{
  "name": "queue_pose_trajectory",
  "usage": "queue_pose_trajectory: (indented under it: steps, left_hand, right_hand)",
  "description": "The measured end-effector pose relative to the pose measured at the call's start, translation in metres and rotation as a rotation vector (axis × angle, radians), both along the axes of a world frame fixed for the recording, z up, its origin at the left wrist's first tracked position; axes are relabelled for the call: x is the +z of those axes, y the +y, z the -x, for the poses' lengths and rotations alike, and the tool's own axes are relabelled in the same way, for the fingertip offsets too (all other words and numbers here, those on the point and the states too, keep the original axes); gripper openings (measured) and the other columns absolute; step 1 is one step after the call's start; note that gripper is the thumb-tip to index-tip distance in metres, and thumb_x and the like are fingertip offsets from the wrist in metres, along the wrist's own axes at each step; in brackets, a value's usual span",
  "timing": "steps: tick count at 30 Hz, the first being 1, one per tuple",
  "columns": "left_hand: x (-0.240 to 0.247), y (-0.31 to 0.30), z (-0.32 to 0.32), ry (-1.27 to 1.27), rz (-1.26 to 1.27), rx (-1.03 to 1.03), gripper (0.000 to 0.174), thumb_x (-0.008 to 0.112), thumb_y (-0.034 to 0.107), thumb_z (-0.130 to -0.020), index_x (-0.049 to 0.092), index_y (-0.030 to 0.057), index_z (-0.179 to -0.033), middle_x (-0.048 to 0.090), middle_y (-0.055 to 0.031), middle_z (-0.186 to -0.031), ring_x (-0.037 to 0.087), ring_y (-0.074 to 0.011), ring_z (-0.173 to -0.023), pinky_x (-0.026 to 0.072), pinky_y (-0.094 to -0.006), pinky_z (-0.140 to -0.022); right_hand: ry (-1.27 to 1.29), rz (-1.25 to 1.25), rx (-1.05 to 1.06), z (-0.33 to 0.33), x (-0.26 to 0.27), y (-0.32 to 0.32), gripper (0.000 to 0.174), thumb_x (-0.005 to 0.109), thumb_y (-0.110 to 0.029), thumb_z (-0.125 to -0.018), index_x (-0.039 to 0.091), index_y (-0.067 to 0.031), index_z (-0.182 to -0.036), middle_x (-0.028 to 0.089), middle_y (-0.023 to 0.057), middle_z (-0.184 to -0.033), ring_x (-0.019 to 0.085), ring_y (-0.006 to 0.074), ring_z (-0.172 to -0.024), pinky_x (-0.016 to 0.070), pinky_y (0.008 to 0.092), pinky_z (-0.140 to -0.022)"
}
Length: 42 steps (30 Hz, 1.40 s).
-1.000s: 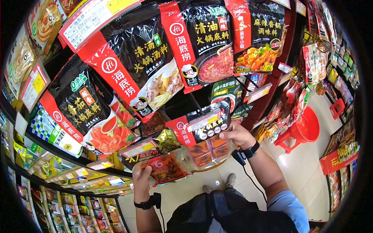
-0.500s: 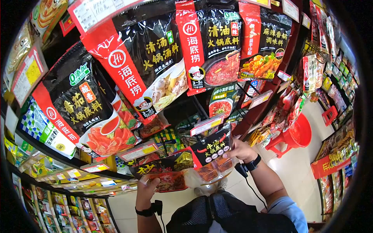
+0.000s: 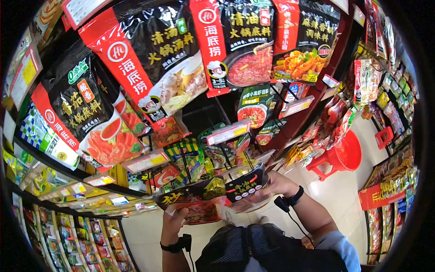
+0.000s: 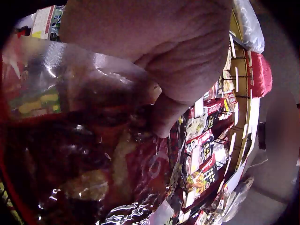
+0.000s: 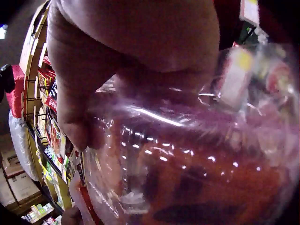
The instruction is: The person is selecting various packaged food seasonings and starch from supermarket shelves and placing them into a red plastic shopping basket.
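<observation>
In the head view my left hand (image 3: 173, 223) pinches a red-and-black seasoning packet (image 3: 204, 214) at its left end, thumb on top. The left wrist view shows its glossy dark red contents (image 4: 89, 159) behind clear film, close under the left thumb. My right hand (image 3: 282, 185) grips a black hotpot base packet (image 3: 245, 183) by its right edge, thumb on its face. Orange-red blocks (image 5: 211, 178) show through clear film in the right wrist view. Side by side, the two packets overlap in the middle, both tilted away at a steep angle.
Large hotpot base bags (image 3: 163, 59) hang on the rack directly ahead. Price tags (image 3: 229, 132) on hooks jut out just above the held packets. A red stool (image 3: 340, 156) stands on the tiled floor to the right, near another shelf (image 3: 389, 181). Lower shelves (image 3: 72, 235) run along the left.
Both held packets have tipped flatter, so their faces look narrower and the clear window on the right one shows less. My grips stay the same; the rack has shifted somewhat in view.
</observation>
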State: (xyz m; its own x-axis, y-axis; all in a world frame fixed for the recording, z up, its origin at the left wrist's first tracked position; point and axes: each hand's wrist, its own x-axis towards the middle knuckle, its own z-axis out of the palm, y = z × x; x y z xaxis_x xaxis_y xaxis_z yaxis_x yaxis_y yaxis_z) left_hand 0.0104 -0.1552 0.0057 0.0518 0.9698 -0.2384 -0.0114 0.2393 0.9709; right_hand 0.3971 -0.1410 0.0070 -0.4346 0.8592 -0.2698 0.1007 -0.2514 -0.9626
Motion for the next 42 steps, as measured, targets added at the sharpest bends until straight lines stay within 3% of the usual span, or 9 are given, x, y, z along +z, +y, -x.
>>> queue_pose_trajectory:
  steps: [5, 18, 23, 25, 26, 35, 39, 41, 42]
  left_hand:
    - [-0.016, -0.035, -0.052, -0.062, -0.060, -0.118, 0.018, 0.064, 0.006, -0.086, 0.063, -0.0033, -0.102, 0.063, -0.0050, -0.097, 0.058, -0.0126, -0.089, 0.0471, -0.0276, -0.081]
    - [-0.055, -0.115, -0.325, -0.059, -0.080, -0.469, 0.029, 0.061, 0.021, -0.092, 0.060, -0.0006, -0.111, 0.064, -0.0032, -0.101, 0.057, -0.0087, -0.092, 0.0458, -0.0245, -0.083]
    - [-0.039, -0.118, -0.387, 0.037, -0.077, -0.676, 0.028, 0.060, 0.015, -0.092, 0.058, -0.0014, -0.115, 0.063, -0.0042, -0.108, 0.057, -0.0104, -0.096, 0.0460, -0.0271, -0.086]
    - [-0.047, -0.115, -0.422, 0.041, -0.151, -0.791, 0.027, 0.060, 0.016, -0.092, 0.059, -0.0014, -0.113, 0.063, -0.0038, -0.108, 0.056, -0.0100, -0.096, 0.0448, -0.0266, -0.087]
    - [-0.061, -0.120, -0.431, -0.006, -0.231, -0.759, 0.027, 0.059, 0.022, -0.093, 0.060, 0.0002, -0.109, 0.065, -0.0023, -0.093, 0.055, -0.0067, -0.082, 0.0469, -0.0262, -0.074]
    - [-0.083, -0.126, -0.586, 0.144, -0.442, -0.999, 0.035, 0.060, 0.032, -0.090, 0.060, 0.0038, -0.110, 0.067, -0.0133, -0.094, 0.062, -0.0199, -0.087, 0.0472, -0.0337, -0.078]
    - [-0.058, -0.073, -0.564, -0.087, -0.080, -0.909, 0.032, 0.058, 0.027, -0.093, 0.062, -0.0009, -0.108, 0.066, -0.0058, -0.096, 0.059, -0.0109, -0.088, 0.0486, -0.0281, -0.079]
    - [-0.094, -0.069, -0.628, -0.024, -0.092, -0.998, 0.025, 0.056, 0.016, -0.093, 0.061, -0.0026, -0.108, 0.064, -0.0063, -0.102, 0.059, -0.0133, -0.093, 0.0473, -0.0291, -0.086]
    - [-0.115, -0.060, -0.664, -0.223, 0.168, -0.900, 0.024, 0.055, 0.013, -0.093, 0.060, -0.0022, -0.110, 0.063, -0.0062, -0.106, 0.059, -0.0145, -0.096, 0.0457, -0.0295, -0.090]
  right_hand:
    - [0.002, 0.065, -0.029, -0.050, -0.027, -0.046, 0.039, 0.077, -0.011, -0.074, 0.064, -0.0030, -0.111, 0.068, 0.0011, -0.100, 0.060, 0.0088, -0.088, 0.0480, 0.0254, -0.082]
    - [0.033, 0.042, -0.683, -0.324, -0.094, -0.297, 0.032, 0.071, -0.002, -0.070, 0.066, 0.0019, -0.102, 0.069, 0.0052, -0.093, 0.063, 0.0123, -0.079, 0.0500, 0.0279, -0.076]
    - [0.096, 0.018, -1.001, -0.363, -0.095, -0.386, 0.029, 0.070, -0.002, -0.070, 0.066, 0.0020, -0.098, 0.068, 0.0053, -0.088, 0.063, 0.0118, -0.076, 0.0497, 0.0260, -0.071]
    - [0.099, 0.023, -1.050, -0.366, -0.102, -0.404, 0.027, 0.070, -0.002, -0.070, 0.066, 0.0017, -0.097, 0.068, 0.0052, -0.088, 0.063, 0.0115, -0.075, 0.0497, 0.0256, -0.070]
    - [0.087, 0.035, -1.083, -0.364, -0.107, -0.413, 0.026, 0.070, -0.002, -0.070, 0.066, 0.0014, -0.095, 0.068, 0.0050, -0.087, 0.062, 0.0113, -0.074, 0.0496, 0.0252, -0.069]
    - [0.193, 0.140, -1.254, -0.415, -0.166, -0.462, 0.038, 0.071, -0.007, -0.074, 0.060, 0.0027, -0.109, 0.067, 0.0079, -0.097, 0.063, 0.0167, -0.084, 0.0502, 0.0299, -0.077]
    - [0.239, 0.198, -1.237, -0.426, -0.136, -0.420, 0.031, 0.068, -0.009, -0.078, 0.060, 0.0054, -0.104, 0.066, 0.0106, -0.087, 0.063, 0.0178, -0.072, 0.0506, 0.0290, -0.064]
    - [0.267, 0.309, -1.269, -0.458, -0.136, -0.399, 0.025, 0.066, -0.009, -0.079, 0.063, 0.0059, -0.099, 0.066, 0.0098, -0.080, 0.062, 0.0160, -0.063, 0.0488, 0.0264, -0.053]
    - [0.281, 0.310, -1.391, -0.477, -0.161, -0.409, 0.026, 0.068, -0.008, -0.078, 0.064, 0.0062, -0.099, 0.067, 0.0077, -0.085, 0.062, 0.0148, -0.071, 0.0491, 0.0275, -0.065]
